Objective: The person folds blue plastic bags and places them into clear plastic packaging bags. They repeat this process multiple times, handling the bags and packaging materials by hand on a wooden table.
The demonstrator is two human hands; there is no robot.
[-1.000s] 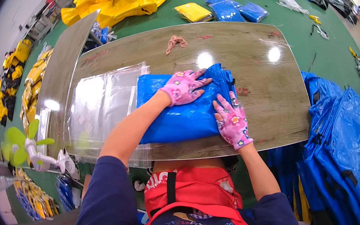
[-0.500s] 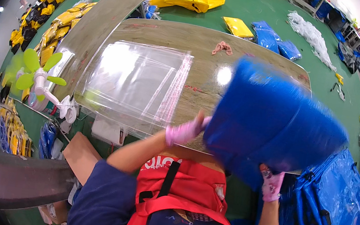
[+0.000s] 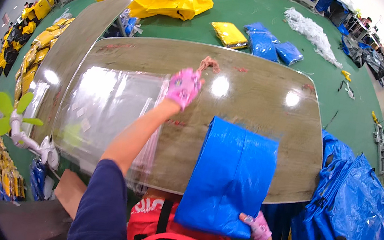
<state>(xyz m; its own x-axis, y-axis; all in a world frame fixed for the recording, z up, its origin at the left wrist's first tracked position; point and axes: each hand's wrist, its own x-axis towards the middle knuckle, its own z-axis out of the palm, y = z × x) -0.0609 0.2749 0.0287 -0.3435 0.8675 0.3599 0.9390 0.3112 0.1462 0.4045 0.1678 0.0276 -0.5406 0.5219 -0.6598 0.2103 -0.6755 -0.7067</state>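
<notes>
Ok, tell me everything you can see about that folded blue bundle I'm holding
The folded blue bundle is a flat, roughly rectangular pack of glossy woven-plastic tarp material, creased across its face. It is lifted and tilted over the near edge of the table. The right hand, in a pink glove, grips its lower right corner. The left hand is away from it, reaching across the table.

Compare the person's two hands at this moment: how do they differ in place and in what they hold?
The left hand is stretched far over the table, on the stack of clear plastic bags; the right hand stays near the body. The left holds no blue item; the right grips the folded blue bundle at its lower edge. Both wear pink patterned gloves.
</notes>
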